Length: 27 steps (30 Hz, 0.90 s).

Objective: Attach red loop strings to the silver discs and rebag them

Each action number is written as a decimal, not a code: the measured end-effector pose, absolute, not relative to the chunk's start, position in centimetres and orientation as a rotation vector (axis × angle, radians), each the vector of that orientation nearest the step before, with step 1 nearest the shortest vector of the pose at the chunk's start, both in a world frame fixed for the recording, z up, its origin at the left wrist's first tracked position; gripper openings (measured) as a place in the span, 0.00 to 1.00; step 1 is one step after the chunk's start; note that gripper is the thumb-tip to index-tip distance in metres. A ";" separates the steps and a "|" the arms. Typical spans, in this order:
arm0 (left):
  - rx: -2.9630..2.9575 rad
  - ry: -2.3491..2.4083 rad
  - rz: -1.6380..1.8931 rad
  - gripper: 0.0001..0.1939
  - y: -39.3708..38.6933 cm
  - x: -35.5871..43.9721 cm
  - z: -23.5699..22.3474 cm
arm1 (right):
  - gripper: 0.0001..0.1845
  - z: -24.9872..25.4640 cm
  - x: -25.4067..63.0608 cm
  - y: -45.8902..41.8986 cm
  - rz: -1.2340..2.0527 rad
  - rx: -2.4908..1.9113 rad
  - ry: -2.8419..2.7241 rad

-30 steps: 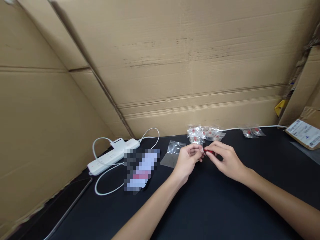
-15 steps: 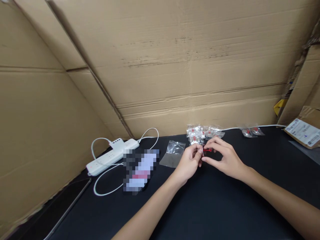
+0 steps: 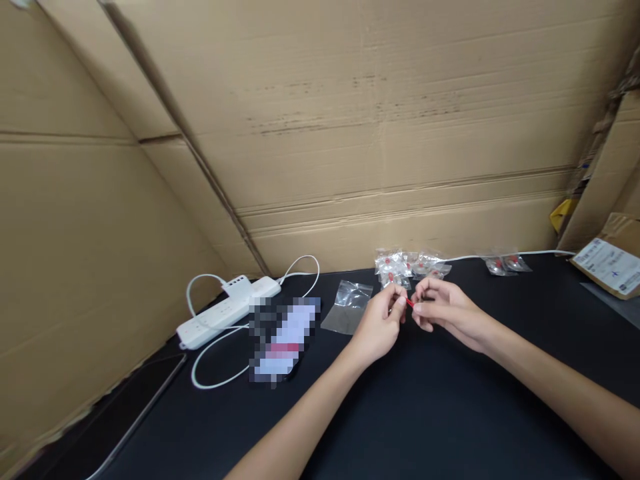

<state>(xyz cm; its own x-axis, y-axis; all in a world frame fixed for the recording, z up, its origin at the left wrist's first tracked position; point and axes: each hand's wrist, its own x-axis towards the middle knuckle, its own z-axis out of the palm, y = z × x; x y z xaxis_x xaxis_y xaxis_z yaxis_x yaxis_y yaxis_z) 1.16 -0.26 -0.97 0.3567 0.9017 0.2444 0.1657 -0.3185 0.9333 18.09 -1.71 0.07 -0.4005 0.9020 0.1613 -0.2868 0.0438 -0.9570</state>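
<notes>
A thin red cord point(image 3: 410, 303) spans the small gap between my two hands, over the black table. My left hand point(image 3: 384, 323) pinches one end of it between thumb and fingers. The other end is pinched by my right hand point(image 3: 445, 310), thumb against forefinger. Whatever else the fingers cover is hidden. Left of my left hand lies a clear plastic bag point(image 3: 346, 310), flat on the table. Just beyond my fingers sit several small clear packets point(image 3: 393, 267) with red bits inside.
Two more packets point(image 3: 506, 265) lie at the back right, near a white cable. A labelled cardboard parcel point(image 3: 607, 263) stands at the far right. To the left are a white power strip point(image 3: 215, 320), a blurred phone-like object point(image 3: 285, 343) and a dark flat panel point(image 3: 135, 413). Cardboard walls point(image 3: 350, 133) enclose the table.
My right hand's fingers have closed from a spread pose into a pinch on the red cord. My left hand has kept its pinch in nearly the same place.
</notes>
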 end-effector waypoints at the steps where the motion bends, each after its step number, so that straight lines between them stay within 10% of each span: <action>1: 1.753 0.954 1.035 0.12 -0.3 1.2 -0.9 | 0.15 0.2 18.2 -1.8 1.654 -0.665 -1.335; 27: 2.556 1.272 0.601 0.12 1.2 -2.5 -0.8 | 0.08 -0.2 20.0 0.0 1.630 -0.764 -0.951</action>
